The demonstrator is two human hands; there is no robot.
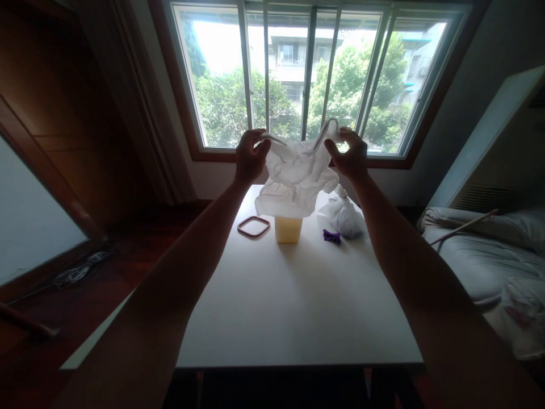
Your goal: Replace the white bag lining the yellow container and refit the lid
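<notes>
A thin white plastic bag (293, 173) is stretched between my two hands above the table. My left hand (252, 156) pinches its left upper edge. On the other side, my right hand (349, 153) grips the right upper edge between thumb and fingers. The lower part of the bag hangs over a yellow bin (288, 232) and hides its top; whether the bag is inside the bin I cannot tell. To the left of the bin lies a rounded square ring (238, 228), brown in colour.
A small purple bundle (331, 236) and a knotted white bag (344, 215) lie right of the bin on the white table (293, 312). Beyond the table is a window (315, 79). A cushioned seat (489, 255) stands at the right, cables (79, 271) on the floor at the left.
</notes>
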